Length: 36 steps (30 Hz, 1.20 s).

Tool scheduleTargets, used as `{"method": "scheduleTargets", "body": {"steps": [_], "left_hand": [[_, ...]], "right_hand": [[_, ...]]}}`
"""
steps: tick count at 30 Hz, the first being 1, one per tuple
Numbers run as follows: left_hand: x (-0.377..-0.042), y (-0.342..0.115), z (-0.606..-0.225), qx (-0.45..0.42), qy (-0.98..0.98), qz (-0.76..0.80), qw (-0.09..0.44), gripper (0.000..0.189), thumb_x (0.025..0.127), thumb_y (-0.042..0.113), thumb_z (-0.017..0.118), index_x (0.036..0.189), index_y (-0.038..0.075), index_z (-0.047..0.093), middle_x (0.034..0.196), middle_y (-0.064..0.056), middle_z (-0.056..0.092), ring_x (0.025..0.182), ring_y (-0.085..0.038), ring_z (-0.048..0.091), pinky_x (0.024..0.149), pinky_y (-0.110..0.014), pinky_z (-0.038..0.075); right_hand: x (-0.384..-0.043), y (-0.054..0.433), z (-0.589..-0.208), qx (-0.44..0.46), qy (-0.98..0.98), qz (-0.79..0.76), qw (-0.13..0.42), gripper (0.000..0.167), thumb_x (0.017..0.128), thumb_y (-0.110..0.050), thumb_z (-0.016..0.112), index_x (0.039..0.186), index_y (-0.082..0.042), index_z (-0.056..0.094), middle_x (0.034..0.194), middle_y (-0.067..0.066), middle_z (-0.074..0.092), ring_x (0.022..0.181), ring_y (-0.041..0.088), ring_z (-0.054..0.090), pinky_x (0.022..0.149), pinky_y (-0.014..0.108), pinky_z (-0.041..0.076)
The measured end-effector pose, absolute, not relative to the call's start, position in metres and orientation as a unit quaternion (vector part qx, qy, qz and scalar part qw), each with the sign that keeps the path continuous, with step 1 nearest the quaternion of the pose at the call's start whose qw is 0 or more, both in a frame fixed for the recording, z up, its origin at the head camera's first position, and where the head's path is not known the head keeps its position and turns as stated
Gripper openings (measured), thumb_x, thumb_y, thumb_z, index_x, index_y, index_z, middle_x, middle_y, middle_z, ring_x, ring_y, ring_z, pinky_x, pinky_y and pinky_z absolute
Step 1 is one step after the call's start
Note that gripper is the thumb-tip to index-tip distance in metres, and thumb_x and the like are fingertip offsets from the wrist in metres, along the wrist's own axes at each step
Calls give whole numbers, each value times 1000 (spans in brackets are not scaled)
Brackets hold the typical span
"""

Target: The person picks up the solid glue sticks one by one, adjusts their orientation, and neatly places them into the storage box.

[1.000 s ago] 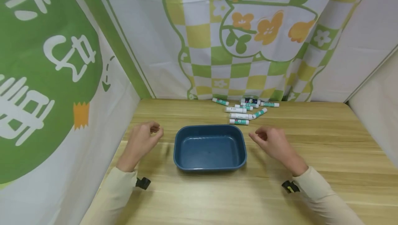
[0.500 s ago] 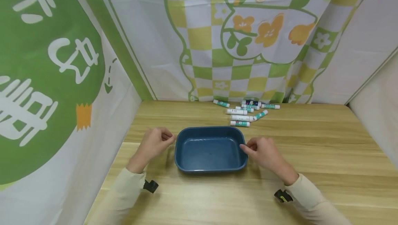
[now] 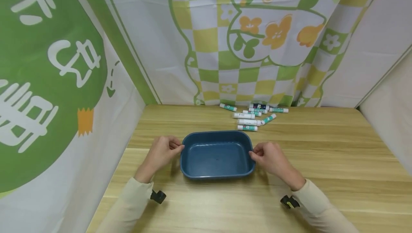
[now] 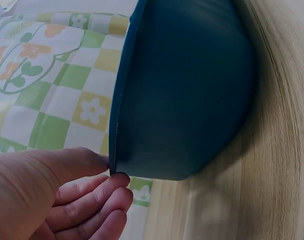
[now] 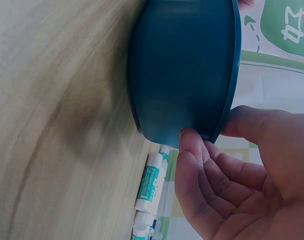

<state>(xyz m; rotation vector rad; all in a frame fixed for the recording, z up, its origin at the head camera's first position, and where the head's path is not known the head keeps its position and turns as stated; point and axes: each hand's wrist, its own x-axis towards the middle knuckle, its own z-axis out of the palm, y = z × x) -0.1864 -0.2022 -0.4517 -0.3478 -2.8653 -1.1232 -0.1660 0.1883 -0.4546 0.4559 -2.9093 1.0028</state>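
Note:
A dark blue rectangular plastic basin (image 3: pixel 217 159) with rounded corners sits on the wooden table, with nothing inside it. At its left end my left hand (image 3: pixel 164 153) pinches the rim; in the left wrist view the thumb lies on one side of the rim and the fingertips on the other. My right hand (image 3: pixel 271 158) grips the opposite end, its thumb inside the rim and its fingers against the outer wall (image 5: pixel 184 75). Beyond the basin lies a loose group of glue sticks (image 3: pixel 248 122), white with teal labels, one of them dark blue.
The wooden table (image 3: pixel 322 147) runs back to a hanging curtain (image 3: pixel 238 54) with a green and yellow checked print. A white and green printed sheet (image 3: pixel 80 125) closes off the left side. A pale wall panel (image 3: pixel 392 118) stands at the right.
Both hands have come inward from either side of the basin and now hold its left and right rims. The basin and the glue sticks look unmoved.

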Motion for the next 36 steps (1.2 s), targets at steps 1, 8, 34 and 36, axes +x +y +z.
{"method": "scheduleTargets", "body": {"steps": [1, 8, 34, 36], "left_hand": [[-186, -202, -452, -109, -925, -364, 22, 14, 94, 18, 81, 93, 3, 79, 88, -8, 81, 79, -16, 76, 71, -30, 64], [-179, -204, -452, -72, -922, -379, 23, 13, 93, 16, 82, 91, 4, 79, 86, -9, 81, 78, -18, 76, 68, -28, 62], [-144, -209, -452, 15, -912, -408, 41, 19, 90, 21, 84, 93, 3, 80, 86, -11, 81, 77, -19, 78, 63, -25, 60], [-146, -211, -449, 4, -919, -391, 47, 21, 92, 23, 82, 94, 3, 79, 86, -10, 81, 78, -18, 78, 67, -28, 61]], "right_hand": [[-167, 188, -454, 147, -935, 322, 15, 15, 95, -14, 76, 85, -4, 80, 75, 1, 76, 62, 4, 60, 55, 19, 50], [-176, 184, -452, 149, -934, 324, -2, 15, 96, -12, 74, 85, -4, 79, 74, 2, 75, 62, 6, 59, 54, 20, 49], [-242, 160, -453, 207, -931, 301, 14, 26, 100, -13, 71, 75, -5, 75, 63, 0, 68, 52, 7, 49, 56, 25, 43], [-241, 160, -451, 204, -934, 295, 6, 26, 101, -15, 70, 78, -4, 77, 65, 2, 70, 51, 8, 50, 56, 26, 44]]}}
